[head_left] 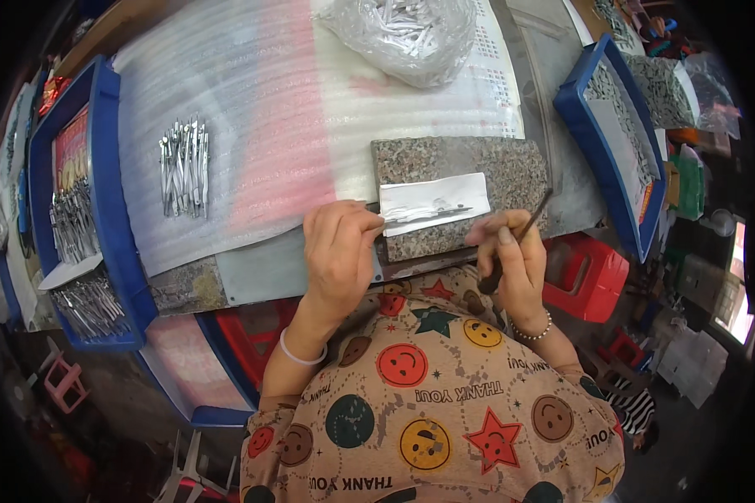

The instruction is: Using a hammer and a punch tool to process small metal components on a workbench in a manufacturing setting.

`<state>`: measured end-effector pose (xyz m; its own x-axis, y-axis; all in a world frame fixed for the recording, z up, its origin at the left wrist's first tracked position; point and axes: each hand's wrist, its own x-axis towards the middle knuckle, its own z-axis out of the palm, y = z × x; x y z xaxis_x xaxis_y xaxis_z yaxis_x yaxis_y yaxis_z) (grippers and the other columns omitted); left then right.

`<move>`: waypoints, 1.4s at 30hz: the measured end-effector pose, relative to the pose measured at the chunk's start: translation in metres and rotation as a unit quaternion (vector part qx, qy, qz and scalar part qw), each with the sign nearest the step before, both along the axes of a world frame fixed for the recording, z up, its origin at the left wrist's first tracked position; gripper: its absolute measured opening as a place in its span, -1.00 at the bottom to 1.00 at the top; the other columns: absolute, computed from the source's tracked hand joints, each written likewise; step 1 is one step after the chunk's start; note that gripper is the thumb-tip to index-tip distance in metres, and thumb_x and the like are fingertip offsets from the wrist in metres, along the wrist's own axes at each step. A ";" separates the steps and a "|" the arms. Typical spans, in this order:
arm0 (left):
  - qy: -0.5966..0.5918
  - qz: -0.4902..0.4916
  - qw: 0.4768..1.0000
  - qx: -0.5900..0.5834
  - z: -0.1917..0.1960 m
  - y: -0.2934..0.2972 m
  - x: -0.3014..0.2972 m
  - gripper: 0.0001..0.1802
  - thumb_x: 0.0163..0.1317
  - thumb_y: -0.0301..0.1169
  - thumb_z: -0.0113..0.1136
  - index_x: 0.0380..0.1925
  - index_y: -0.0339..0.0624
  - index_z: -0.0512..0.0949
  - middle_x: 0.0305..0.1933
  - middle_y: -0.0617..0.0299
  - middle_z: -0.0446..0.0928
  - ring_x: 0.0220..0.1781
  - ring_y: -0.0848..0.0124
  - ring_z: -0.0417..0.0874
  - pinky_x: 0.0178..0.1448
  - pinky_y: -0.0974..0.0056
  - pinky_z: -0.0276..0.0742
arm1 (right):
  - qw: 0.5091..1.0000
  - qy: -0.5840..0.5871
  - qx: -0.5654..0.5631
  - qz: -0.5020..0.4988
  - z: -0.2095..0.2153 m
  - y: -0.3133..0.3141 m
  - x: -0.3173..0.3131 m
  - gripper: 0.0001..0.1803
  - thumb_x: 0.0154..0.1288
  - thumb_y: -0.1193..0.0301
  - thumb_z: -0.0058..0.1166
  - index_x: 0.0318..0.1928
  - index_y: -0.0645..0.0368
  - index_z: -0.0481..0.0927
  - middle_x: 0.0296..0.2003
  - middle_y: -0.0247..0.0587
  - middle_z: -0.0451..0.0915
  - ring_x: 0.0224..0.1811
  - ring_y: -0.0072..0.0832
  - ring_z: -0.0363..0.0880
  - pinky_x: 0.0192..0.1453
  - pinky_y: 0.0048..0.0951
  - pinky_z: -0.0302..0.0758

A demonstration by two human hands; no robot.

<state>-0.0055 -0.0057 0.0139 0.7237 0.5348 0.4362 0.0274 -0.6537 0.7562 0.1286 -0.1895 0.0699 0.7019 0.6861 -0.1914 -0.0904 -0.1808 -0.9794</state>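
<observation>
A speckled granite slab (512, 172) lies at the table's front edge, with a folded white cloth or paper pad (432, 194) on it. Across the pad rests a slim grey metal piece (432, 215). My left hand (341, 251) is closed at the pad's left edge, its thumb and fingertips pinching the end of that piece. Over the slab's right front corner, my right hand (516, 260) grips a thin dark tool (538, 213), its dark rounded handle end showing below the fingers. The tool's exact kind is unclear, and its tip points away from me.
On the foam-covered table lie a pile of slim silvery pieces (184, 170) and a clear plastic bag (403, 42) of white-silver pieces. Blue trays with metal parts stand left (105, 210) and right (572, 101). Red stools (591, 281) stand below the table edge.
</observation>
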 end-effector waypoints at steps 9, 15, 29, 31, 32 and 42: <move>-0.048 0.034 0.997 -0.042 0.024 -0.013 -0.025 -0.83 0.08 -0.68 0.22 -0.33 -0.27 0.49 -0.33 0.05 0.57 -0.25 0.12 0.64 -0.10 0.12 0.45 | 0.927 0.370 0.052 0.030 0.006 0.031 -0.009 -0.63 0.35 0.37 0.12 0.07 0.24 0.38 -0.29 -0.18 0.54 -0.68 -0.71 0.22 -0.65 -0.65 0.27; -0.008 0.015 0.992 -0.123 0.035 -0.019 -0.036 -0.87 0.17 -0.66 0.19 -0.28 -0.29 0.50 -0.31 0.08 0.58 -0.22 0.22 0.63 -0.09 0.24 0.49 | 0.907 0.415 0.064 0.044 0.004 0.052 -0.012 -0.80 0.39 0.43 0.06 -0.06 0.27 0.50 -0.39 -0.21 0.55 -0.66 -0.71 0.29 -0.64 -0.65 0.30; 0.024 -0.034 0.869 -0.493 0.040 -0.023 -0.035 -0.71 0.43 -0.52 -0.01 0.10 -0.33 0.32 -0.31 0.30 0.50 -0.24 0.61 0.50 -0.09 0.52 0.43 | 0.945 0.318 0.033 0.072 0.004 0.055 -0.026 -0.88 0.37 0.47 0.09 -0.17 0.26 0.52 -0.47 -0.22 0.57 -0.66 -0.72 0.35 -0.59 -0.67 0.36; 0.021 -0.047 0.881 -0.471 0.037 -0.025 -0.036 -0.70 0.43 -0.51 -0.02 0.11 -0.33 0.31 -0.31 0.30 0.50 -0.24 0.61 0.50 -0.09 0.51 0.43 | 0.944 0.320 0.032 0.076 0.004 0.057 -0.028 -0.88 0.37 0.47 0.09 -0.17 0.26 0.52 -0.47 -0.22 0.57 -0.66 -0.71 0.36 -0.59 -0.67 0.37; 0.018 -0.060 0.892 -0.448 0.035 -0.026 -0.037 -0.70 0.44 -0.51 -0.04 0.13 -0.33 0.29 -0.31 0.30 0.49 -0.24 0.60 0.51 -0.09 0.51 0.43 | 0.943 0.321 0.032 0.079 0.004 0.058 -0.029 -0.88 0.37 0.47 0.08 -0.17 0.27 0.52 -0.47 -0.22 0.57 -0.65 -0.71 0.37 -0.59 -0.67 0.37; -0.030 -0.021 0.903 -0.428 0.031 -0.029 -0.036 -0.73 0.43 -0.53 -0.03 0.10 -0.32 0.35 -0.39 0.23 0.57 -0.32 0.56 0.56 -0.17 0.45 0.48 | 0.957 0.277 0.009 0.090 0.004 0.064 -0.033 -0.87 0.36 0.48 0.06 -0.16 0.30 0.52 -0.48 -0.17 0.55 -0.68 -0.68 0.31 -0.60 -0.61 0.38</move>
